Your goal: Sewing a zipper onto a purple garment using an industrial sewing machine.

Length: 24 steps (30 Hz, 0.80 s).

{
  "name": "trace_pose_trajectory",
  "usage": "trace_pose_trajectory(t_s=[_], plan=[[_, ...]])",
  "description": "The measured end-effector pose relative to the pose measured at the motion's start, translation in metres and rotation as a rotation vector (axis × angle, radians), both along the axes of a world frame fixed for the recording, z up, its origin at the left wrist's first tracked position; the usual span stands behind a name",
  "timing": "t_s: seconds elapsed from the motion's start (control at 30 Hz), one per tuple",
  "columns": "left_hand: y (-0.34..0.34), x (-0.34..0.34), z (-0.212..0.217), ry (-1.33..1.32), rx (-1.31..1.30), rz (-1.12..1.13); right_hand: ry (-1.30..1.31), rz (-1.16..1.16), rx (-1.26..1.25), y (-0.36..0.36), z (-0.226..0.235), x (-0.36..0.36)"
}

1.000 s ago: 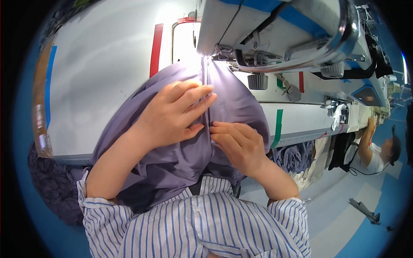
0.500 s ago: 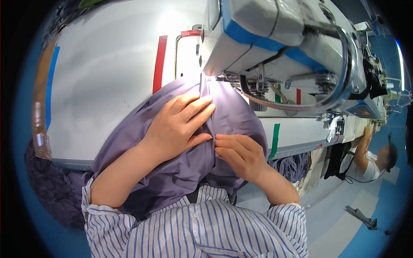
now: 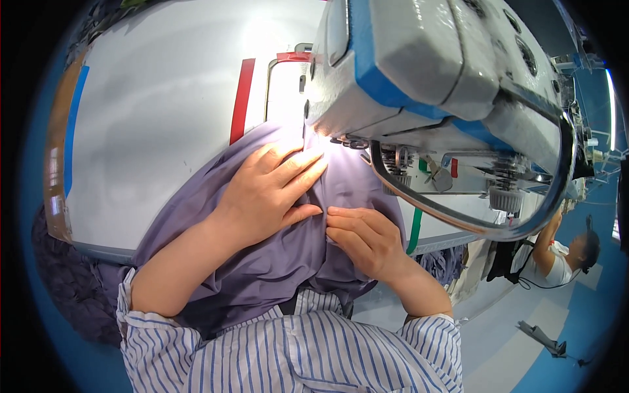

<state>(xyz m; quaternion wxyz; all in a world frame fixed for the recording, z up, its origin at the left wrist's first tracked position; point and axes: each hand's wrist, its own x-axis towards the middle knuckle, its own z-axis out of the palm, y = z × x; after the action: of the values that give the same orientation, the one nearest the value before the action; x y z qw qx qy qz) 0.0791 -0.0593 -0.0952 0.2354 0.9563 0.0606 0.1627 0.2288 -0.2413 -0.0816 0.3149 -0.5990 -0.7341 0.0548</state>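
A white table (image 3: 164,98) spreads across the left, its tan outer edge bordered by a blue tape strip (image 3: 73,131), a red strip (image 3: 242,101) farther in. Bright light whitens its far part. Pale grey and blue floor (image 3: 485,340) shows lower right; a light tube (image 3: 611,111) glows at the right rim.

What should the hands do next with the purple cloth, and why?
Maybe ease the purple cloth a little forward, keeping it smooth. Its far end reaches the bright spot by the sewing machine; the left hand lies on it just short of there, and the right hand's fingertips touch it closer to the person, so both seem placed to guide it.
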Motion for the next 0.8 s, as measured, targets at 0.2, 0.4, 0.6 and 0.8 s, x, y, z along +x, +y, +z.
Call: trace_pose_trajectory(t_s=[0.2,0.4,0.6,0.8], plan=[[-0.007,-0.002,-0.008,-0.085,0.071,-0.093,0.000,0.021,-0.006,0.000,0.000,0.002],[-0.010,-0.007,0.001,-0.031,-0.316,-0.090,-0.017,0.002,-0.005,0.003,0.003,0.002],[-0.010,0.001,-0.002,-0.161,0.053,0.000,-0.048,-0.010,-0.008,0.009,0.006,0.004],[-0.020,0.015,-0.022,-0.415,-0.293,0.104,-0.045,-0.015,-0.012,0.011,0.003,0.008]])
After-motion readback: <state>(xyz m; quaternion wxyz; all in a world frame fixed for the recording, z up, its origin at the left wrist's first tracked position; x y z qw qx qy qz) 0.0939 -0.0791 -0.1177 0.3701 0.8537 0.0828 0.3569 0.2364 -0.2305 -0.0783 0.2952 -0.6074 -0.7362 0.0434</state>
